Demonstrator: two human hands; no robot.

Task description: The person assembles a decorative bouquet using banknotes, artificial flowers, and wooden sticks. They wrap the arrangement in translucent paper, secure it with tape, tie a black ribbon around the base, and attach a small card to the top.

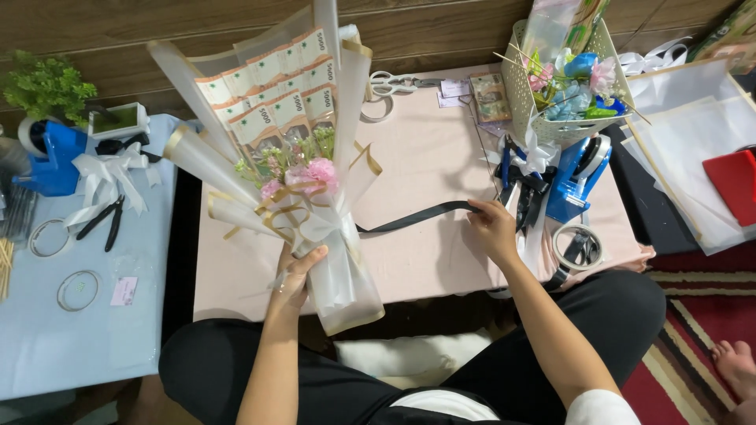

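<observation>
Head view: your left hand grips the bouquet at its wrapped stem, centre-left of frame, fingers closed around the white wrap, bouquet upright and tilted over the pink worktop. Your right hand, right of centre, pinches the black ribbon, which runs from the bouquet's waist to those fingers. Blue tape dispenser and a white basket of flowers sit upper right. Scissors lie at top centre. Pliers rest on the blue worktop, left. Someone's bare foot shows lower right.
</observation>
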